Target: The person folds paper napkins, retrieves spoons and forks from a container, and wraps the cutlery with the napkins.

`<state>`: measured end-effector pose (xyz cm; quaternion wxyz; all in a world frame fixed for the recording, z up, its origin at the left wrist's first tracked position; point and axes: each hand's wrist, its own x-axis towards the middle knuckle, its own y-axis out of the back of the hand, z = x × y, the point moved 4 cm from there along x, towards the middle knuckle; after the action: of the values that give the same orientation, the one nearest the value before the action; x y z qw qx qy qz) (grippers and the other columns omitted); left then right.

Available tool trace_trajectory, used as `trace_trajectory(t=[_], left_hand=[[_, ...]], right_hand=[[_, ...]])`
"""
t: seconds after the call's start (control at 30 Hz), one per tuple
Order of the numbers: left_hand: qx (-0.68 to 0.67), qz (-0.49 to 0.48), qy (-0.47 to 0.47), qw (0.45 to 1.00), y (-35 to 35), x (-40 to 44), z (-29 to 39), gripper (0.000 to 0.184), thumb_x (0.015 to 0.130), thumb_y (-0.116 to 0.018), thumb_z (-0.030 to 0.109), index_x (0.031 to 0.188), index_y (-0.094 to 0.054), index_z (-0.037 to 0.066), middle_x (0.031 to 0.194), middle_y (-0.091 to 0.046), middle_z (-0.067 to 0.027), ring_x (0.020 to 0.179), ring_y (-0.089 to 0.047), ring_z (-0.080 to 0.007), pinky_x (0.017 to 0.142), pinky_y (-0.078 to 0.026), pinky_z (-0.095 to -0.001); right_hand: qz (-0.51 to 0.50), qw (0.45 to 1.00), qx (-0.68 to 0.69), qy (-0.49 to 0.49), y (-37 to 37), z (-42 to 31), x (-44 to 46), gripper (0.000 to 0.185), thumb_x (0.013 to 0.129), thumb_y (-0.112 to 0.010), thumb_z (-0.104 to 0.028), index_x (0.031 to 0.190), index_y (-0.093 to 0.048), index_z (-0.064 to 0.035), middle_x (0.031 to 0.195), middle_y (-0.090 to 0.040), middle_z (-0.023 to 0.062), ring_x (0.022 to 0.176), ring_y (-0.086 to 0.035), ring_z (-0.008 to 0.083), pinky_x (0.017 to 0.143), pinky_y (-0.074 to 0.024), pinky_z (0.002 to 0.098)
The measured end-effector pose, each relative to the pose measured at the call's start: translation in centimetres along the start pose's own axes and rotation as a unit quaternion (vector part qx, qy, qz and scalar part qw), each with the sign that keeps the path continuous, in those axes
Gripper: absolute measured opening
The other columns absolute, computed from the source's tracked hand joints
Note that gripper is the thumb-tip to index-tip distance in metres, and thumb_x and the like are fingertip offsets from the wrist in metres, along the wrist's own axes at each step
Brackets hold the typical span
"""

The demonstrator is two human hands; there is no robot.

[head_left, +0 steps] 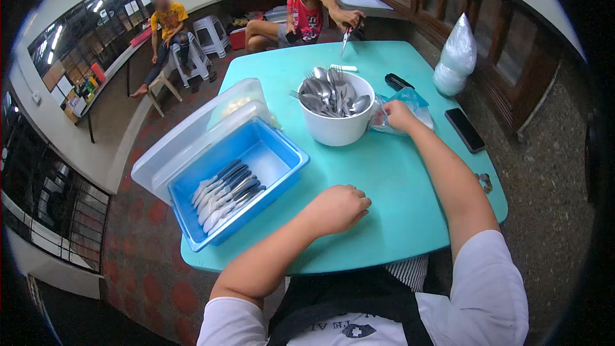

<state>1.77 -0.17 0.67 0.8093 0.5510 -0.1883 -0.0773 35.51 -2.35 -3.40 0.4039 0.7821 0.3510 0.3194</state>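
Note:
On the near part of the turquoise table (378,218) rests my left hand (338,209), its fingers curled into a loose fist with nothing visible in them. My right hand (401,118) reaches to the right of a white bucket (338,129), its fingers pinched on a clear bluish plastic bag (410,99). Spoons and forks (333,93) stand jumbled in the bucket. Left of it, a blue tray (275,182) holds several cutlery sets (227,195), lined up with their lower ends wrapped in white. My fingertips are partly hidden.
A translucent lid (192,141) leans behind the tray. A phone (465,130), coins (484,182), a black object (398,82) and a plastic-wrapped cone (456,57) lie to the right. Across the table, a person in red (311,16) holds cutlery; another person (170,22) sits farther back.

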Motion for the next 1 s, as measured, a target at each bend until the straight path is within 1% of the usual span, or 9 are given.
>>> trace_trajectory(t=[0.13, 0.23, 0.33, 0.43, 0.53, 0.67, 0.73, 0.83, 1.0], left_hand=[[-0.003, -0.009, 0.009, 1.0, -0.1, 0.1, -0.1, 0.014, 0.083, -0.061, 0.016, 0.08, -0.06, 0.002, 0.077, -0.06, -0.0145, 0.078, -0.061, -0.0344, 0.075, -0.049, -0.046], [-0.001, -0.009, 0.01, 1.0, -0.4, 0.0, -0.2, 0.015, 0.083, -0.061, 0.016, 0.079, -0.06, 0.002, 0.078, -0.06, -0.0147, 0.079, -0.061, -0.0346, 0.075, -0.049, -0.0461], [0.003, -0.002, 0.006, 1.0, -0.2, -0.1, -0.2, 0.015, 0.083, -0.062, 0.017, 0.079, -0.06, 0.002, 0.077, -0.061, -0.0147, 0.079, -0.061, -0.0347, 0.075, -0.049, -0.0462], [0.004, -0.01, 0.018, 1.0, -0.2, 0.0, -0.3, 0.016, 0.083, -0.062, 0.018, 0.08, -0.06, 0.002, 0.078, -0.061, -0.0147, 0.08, -0.061, -0.0347, 0.075, -0.049, -0.0463], [0.004, -0.01, 0.013, 1.0, -0.5, 0.2, -0.4, 0.018, 0.083, -0.062, 0.019, 0.081, -0.06, 0.001, 0.08, -0.062, -0.0148, 0.081, -0.062, -0.0349, 0.076, -0.05, -0.0466], [0.029, -0.016, 0.026, 0.999, -0.9, -0.2, -0.7, 0.019, 0.083, -0.061, 0.02, 0.08, -0.06, 0.001, 0.08, -0.063, -0.0152, 0.081, -0.062, -0.0352, 0.074, -0.05, -0.0475], [0.025, 0.0, 0.022, 0.999, -1.0, -0.1, -0.8, 0.019, 0.083, -0.061, 0.019, 0.079, -0.06, 0.001, 0.08, -0.063, -0.0152, 0.081, -0.062, -0.0352, 0.073, -0.05, -0.0477], [0.017, -0.002, 0.015, 1.0, -0.7, 0.2, -0.8, 0.019, 0.083, -0.061, 0.019, 0.077, -0.06, 0.001, 0.079, -0.063, -0.015, 0.08, -0.062, -0.0351, 0.073, -0.05, -0.0472], [0.01, 0.012, -0.008, 1.0, -0.7, 0.4, -0.2, 0.018, 0.083, -0.06, 0.018, 0.076, -0.059, 0.002, 0.079, -0.062, -0.0149, 0.079, -0.062, -0.035, 0.072, -0.05, -0.0467]], right_hand=[[0.012, 0.999, 0.05, 0.013, 0.5, -1.5, -1.2, 0.02, 0.07, -0.061, 0.0, 0.086, -0.071, -0.0017, 0.079, -0.067, 0.0225, 0.073, -0.065, 0.0275, 0.069, -0.0486, 0.0381], [0.008, 1.0, 0.026, 0.003, 0.2, -0.5, -0.7, 0.023, 0.068, -0.056, 0.003, 0.086, -0.071, -0.002, 0.08, -0.068, 0.021, 0.074, -0.066, 0.027, 0.07, -0.0486, 0.0373], [0.013, 0.993, 0.117, 0.007, -0.3, -0.3, -0.7, 0.026, 0.067, -0.052, 0.005, 0.084, -0.071, -0.0017, 0.081, -0.07, 0.0182, 0.076, -0.066, 0.0265, 0.071, -0.0488, 0.0369], [-0.01, 0.997, 0.067, -0.025, 0.0, -0.3, -0.6, 0.02, 0.071, -0.06, -0.003, 0.087, -0.073, -0.0038, 0.083, -0.07, 0.0194, 0.078, -0.067, 0.0301, 0.071, -0.0496, 0.0389], [0.008, 0.999, -0.018, 0.043, -0.7, 0.6, 0.2, 0.027, 0.067, -0.052, 0.009, 0.083, -0.071, -0.0001, 0.079, -0.071, 0.0136, 0.076, -0.066, 0.0218, 0.072, -0.0503, 0.0362], [-0.027, 0.996, 0.074, 0.051, 0.0, -1.5, -0.7, 0.029, 0.066, -0.054, 0.009, 0.084, -0.072, -0.0032, 0.079, -0.07, 0.0163, 0.077, -0.067, 0.0229, 0.073, -0.0506, 0.0358], [-0.04, 0.998, 0.022, 0.048, 1.1, -2.8, -1.0, 0.028, 0.067, -0.056, 0.006, 0.086, -0.073, -0.0064, 0.084, -0.068, 0.0207, 0.08, -0.066, 0.0313, 0.076, -0.0497, 0.042], [-0.03, 0.999, -0.028, 0.037, 1.3, -2.4, -0.9, 0.03, 0.066, -0.055, 0.007, 0.084, -0.073, -0.007, 0.084, -0.068, 0.0202, 0.079, -0.066, 0.0308, 0.076, -0.0495, 0.0417], [-0.04, 0.998, 0.004, 0.055, 2.4, -2.7, -1.5, 0.032, 0.064, -0.055, 0.009, 0.084, -0.074, -0.0079, 0.085, -0.068, 0.02, 0.08, -0.066, 0.0301, 0.074, -0.0501, 0.0401]])
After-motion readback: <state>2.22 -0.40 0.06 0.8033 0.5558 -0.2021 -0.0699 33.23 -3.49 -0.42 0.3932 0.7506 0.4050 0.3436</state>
